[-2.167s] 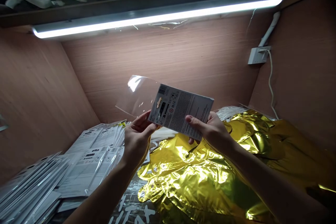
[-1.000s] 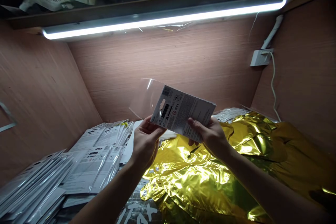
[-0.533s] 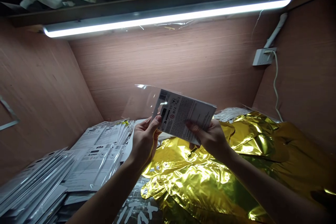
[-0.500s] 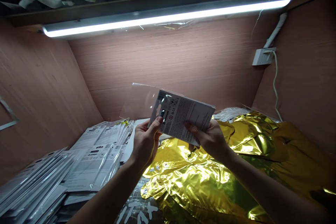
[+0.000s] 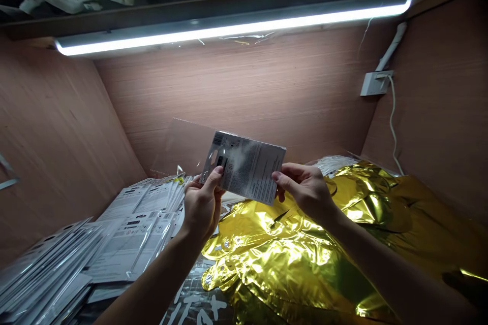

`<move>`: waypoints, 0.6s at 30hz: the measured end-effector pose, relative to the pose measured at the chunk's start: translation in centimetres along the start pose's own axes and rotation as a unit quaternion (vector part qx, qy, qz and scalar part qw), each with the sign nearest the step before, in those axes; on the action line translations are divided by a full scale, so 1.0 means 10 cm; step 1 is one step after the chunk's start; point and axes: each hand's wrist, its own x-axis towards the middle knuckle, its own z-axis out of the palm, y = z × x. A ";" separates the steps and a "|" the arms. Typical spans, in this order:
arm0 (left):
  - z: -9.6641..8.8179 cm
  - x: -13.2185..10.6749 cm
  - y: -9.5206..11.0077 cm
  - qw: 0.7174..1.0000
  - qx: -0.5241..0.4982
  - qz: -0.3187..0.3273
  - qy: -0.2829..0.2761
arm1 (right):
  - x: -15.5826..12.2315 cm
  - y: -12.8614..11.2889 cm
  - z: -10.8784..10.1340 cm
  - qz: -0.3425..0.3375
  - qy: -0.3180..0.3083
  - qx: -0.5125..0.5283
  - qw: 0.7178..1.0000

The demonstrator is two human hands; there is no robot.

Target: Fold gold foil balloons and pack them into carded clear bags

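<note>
I hold a white printed card [image 5: 249, 170] up in front of the back wall, its left part inside a clear plastic sleeve [image 5: 183, 150] that sticks out to the left. My left hand [image 5: 201, 203] pinches the card and sleeve at the lower left corner, thumb on top. My right hand [image 5: 305, 188] pinches the card's right edge between thumb and fingers. Below both hands lies crumpled gold foil [image 5: 297, 254].
Stacks of sleeved white cards [image 5: 125, 228] fill the bench at the left. Wooden walls close in at left, back and right. A light strip [image 5: 229, 28] runs under a shelf above. A white socket box [image 5: 375, 83] with a cable sits on the right wall.
The card has slid further left into the clear sleeve. My right hand has shifted from under the card to pinching its right edge. My left thumb now presses on the card's corner.
</note>
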 end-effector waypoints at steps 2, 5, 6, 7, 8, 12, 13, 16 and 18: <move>0.02 -0.05 -0.04 1.000 -0.003 -0.001 0.005 | -0.03 -0.02 0.06 -0.007 0.017 -0.019 1.000; 0.06 -0.16 -0.12 1.000 0.003 -0.016 -0.019 | -0.08 -0.04 0.16 -0.007 0.038 -0.036 0.999; 0.07 -0.19 -0.14 0.999 0.005 -0.022 -0.029 | -0.09 -0.04 0.19 -0.006 0.043 -0.038 0.998; 0.07 -0.21 -0.15 0.999 0.006 -0.027 -0.037 | -0.10 -0.04 0.21 -0.005 0.047 -0.038 0.998; 0.08 -0.22 -0.15 0.999 0.004 -0.030 -0.039 | -0.10 -0.03 0.22 -0.003 0.049 -0.037 0.998; 0.06 -0.13 -0.07 0.999 -0.015 -0.027 0.017 | -0.08 -0.02 0.21 0.023 0.046 -0.024 0.998; 0.05 -0.10 -0.04 0.999 -0.016 -0.023 0.036 | -0.08 -0.02 0.20 0.034 0.055 -0.015 0.998; 0.04 -0.05 -0.01 0.998 -0.013 -0.009 0.065 | -0.07 -0.02 0.20 0.045 0.106 -0.003 0.993; 0.05 -0.06 -0.03 0.998 -0.014 -0.003 0.060 | -0.09 -0.03 0.22 0.036 0.131 -0.021 0.990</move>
